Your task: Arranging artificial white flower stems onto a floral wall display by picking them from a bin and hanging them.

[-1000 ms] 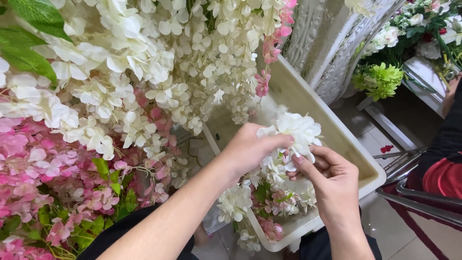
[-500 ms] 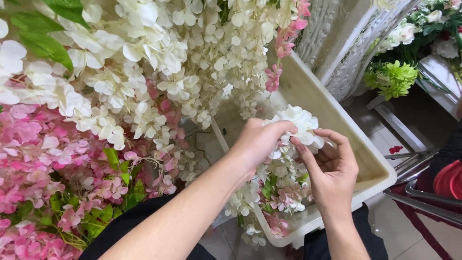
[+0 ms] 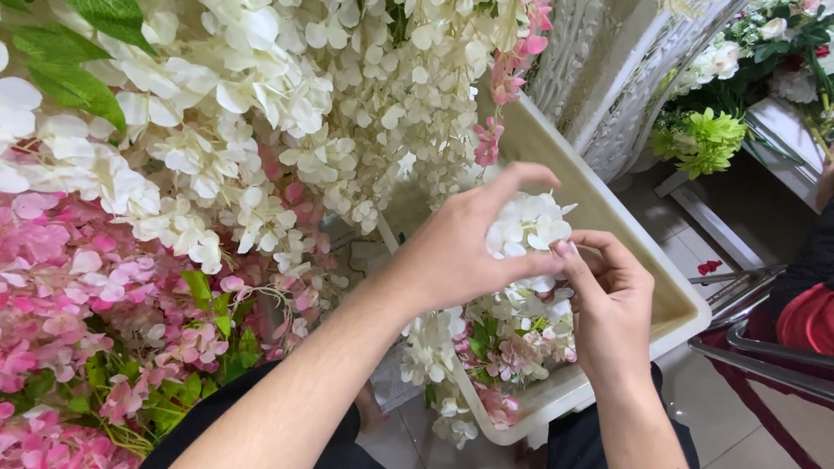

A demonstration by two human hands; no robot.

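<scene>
My left hand (image 3: 465,247) and my right hand (image 3: 608,300) both hold a cluster of white artificial flowers (image 3: 527,227) above a cream plastic tub (image 3: 625,217). The left hand's fingers curl over the top of the cluster. From below and to the right, my right hand pinches it with its fingertips. More white and pale pink flower stems (image 3: 512,339) lie in the near end of the tub, beneath both hands.
Hanging white blossoms (image 3: 287,113) and pink blossoms (image 3: 95,295) with green leaves fill the left. A white ornate panel (image 3: 625,78) stands behind the tub. A green and white bouquet (image 3: 708,139) sits at far right, beside metal rods (image 3: 756,360) and something red (image 3: 808,317).
Both hands have lifted the white flower cluster slightly higher and towards the hanging blossoms. The view has shifted a little to the right.
</scene>
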